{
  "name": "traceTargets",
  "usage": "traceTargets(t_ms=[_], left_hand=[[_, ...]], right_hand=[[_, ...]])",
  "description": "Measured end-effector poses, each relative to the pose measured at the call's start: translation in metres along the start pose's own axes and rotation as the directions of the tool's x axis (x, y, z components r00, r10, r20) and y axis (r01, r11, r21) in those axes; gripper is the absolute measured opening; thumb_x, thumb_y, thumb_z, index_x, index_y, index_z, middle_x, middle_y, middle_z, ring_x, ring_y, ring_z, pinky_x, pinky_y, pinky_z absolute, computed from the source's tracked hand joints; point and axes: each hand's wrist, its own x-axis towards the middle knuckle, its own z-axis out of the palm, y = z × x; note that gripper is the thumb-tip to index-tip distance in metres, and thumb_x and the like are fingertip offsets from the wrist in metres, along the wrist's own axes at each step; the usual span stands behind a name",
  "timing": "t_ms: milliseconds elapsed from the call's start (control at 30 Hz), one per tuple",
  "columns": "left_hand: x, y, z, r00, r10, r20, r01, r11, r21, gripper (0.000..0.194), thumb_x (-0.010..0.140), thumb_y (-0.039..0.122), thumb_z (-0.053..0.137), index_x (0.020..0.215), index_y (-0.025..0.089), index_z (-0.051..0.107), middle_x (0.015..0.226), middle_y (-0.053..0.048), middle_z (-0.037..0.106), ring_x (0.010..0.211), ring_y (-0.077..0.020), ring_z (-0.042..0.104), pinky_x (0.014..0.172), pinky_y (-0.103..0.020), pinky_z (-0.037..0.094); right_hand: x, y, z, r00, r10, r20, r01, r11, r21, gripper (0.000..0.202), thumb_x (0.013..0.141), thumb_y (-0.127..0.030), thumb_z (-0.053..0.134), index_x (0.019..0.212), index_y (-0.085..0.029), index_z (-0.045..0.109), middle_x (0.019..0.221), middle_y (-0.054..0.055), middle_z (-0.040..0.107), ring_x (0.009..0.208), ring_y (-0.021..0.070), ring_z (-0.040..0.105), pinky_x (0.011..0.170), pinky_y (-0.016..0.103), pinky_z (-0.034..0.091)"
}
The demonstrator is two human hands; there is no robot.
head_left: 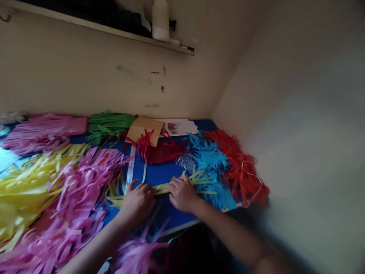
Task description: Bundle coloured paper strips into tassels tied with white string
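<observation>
Both hands grip a bunch of yellow fringed paper strips (160,189) held low over the blue tabletop (168,169). My left hand (138,201) is closed around its left part, thumb raised, and loose strip ends fan out beyond it. Fingers curled, my right hand (181,193) is closed on the right part, where more yellow ends spread over light blue fringe. Between the hands the strips look twisted or bunched together. A ruler-like pale strip (131,165) lies on the table behind my left hand.
Pink fringe (85,182) and yellow fringe (25,194) cover the left side. Behind lie green fringe (111,123), dark red fringe (165,151) and a brown paper piece (144,129). Light blue fringe (212,160) and red-orange fringe (239,167) line the right, beside the wall. A shelf (114,31) hangs above.
</observation>
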Motion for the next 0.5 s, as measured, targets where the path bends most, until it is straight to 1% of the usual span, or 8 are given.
traceTargets(t_ms=[33, 100, 200, 300, 400, 500], left_hand=[[-0.001, -0.003, 0.002, 1.0, -0.001, -0.011, 0.001, 1.0, -0.014, 0.025, 0.083, 0.015, 0.05, 0.093, 0.023, 0.072, 0.092, -0.005, 0.071, 0.094, -0.0262, 0.065, 0.105, -0.056, 0.029], [-0.003, -0.01, 0.005, 1.0, 0.004, -0.026, -0.005, 0.999, -0.049, 0.025, 0.084, 0.018, 0.053, 0.098, 0.026, 0.072, 0.096, -0.004, 0.072, 0.097, -0.0257, 0.064, 0.104, -0.053, 0.031], [-0.006, -0.023, 0.008, 0.999, 0.007, -0.035, -0.011, 0.994, -0.108, 0.023, 0.092, 0.029, 0.05, 0.099, 0.029, 0.073, 0.1, -0.002, 0.073, 0.097, -0.0225, 0.064, 0.097, -0.045, 0.037], [-0.007, -0.034, 0.009, 1.0, -0.008, -0.03, 0.003, 0.989, -0.15, 0.03, 0.096, 0.041, 0.046, 0.098, 0.029, 0.073, 0.1, -0.002, 0.074, 0.093, -0.0207, 0.064, 0.088, -0.039, 0.04], [-0.005, -0.038, 0.008, 0.999, -0.038, -0.014, 0.036, 0.986, -0.161, 0.035, 0.097, 0.044, 0.043, 0.093, 0.028, 0.074, 0.094, -0.001, 0.074, 0.09, -0.0202, 0.064, 0.084, -0.038, 0.039], [0.001, -0.035, 0.007, 0.996, -0.087, 0.009, 0.088, 0.985, -0.146, 0.04, 0.097, 0.044, 0.039, 0.086, 0.027, 0.074, 0.087, -0.001, 0.074, 0.087, -0.0203, 0.064, 0.082, -0.037, 0.038]], right_hand=[[0.0, 0.004, 0.003, 0.999, 0.044, -0.007, -0.044, 0.999, -0.001, 0.019, 0.087, -0.018, 0.058, 0.104, -0.018, 0.066, 0.103, 0.008, 0.069, 0.098, 0.0229, 0.056, 0.087, 0.039, 0.03], [0.0, 0.014, 0.006, 0.997, 0.075, -0.021, -0.075, 0.997, 0.024, 0.012, 0.089, -0.018, 0.06, 0.094, -0.021, 0.07, 0.101, 0.004, 0.07, 0.095, 0.0205, 0.057, 0.085, 0.037, 0.03], [-0.002, 0.028, 0.005, 0.995, 0.087, -0.052, -0.081, 0.991, 0.109, 0.008, 0.089, -0.02, 0.067, 0.089, -0.025, 0.073, 0.096, 0.0, 0.072, 0.092, 0.0178, 0.059, 0.082, 0.035, 0.029], [-0.003, 0.032, 0.005, 0.988, 0.132, -0.08, -0.118, 0.981, 0.156, 0.002, 0.087, -0.024, 0.072, 0.087, -0.025, 0.074, 0.093, -0.001, 0.072, 0.09, 0.0168, 0.06, 0.08, 0.034, 0.03], [-0.001, 0.029, 0.008, 0.974, 0.204, -0.099, -0.188, 0.97, 0.153, 0.01, 0.085, -0.033, 0.075, 0.085, -0.023, 0.073, 0.093, 0.0, 0.071, 0.091, 0.0175, 0.059, 0.081, 0.034, 0.03], [0.003, 0.025, 0.011, 0.951, 0.294, -0.091, -0.28, 0.95, 0.137, 0.014, 0.088, -0.034, 0.071, 0.078, -0.023, 0.073, 0.087, -0.002, 0.071, 0.088, 0.0163, 0.058, 0.078, 0.033, 0.029]])
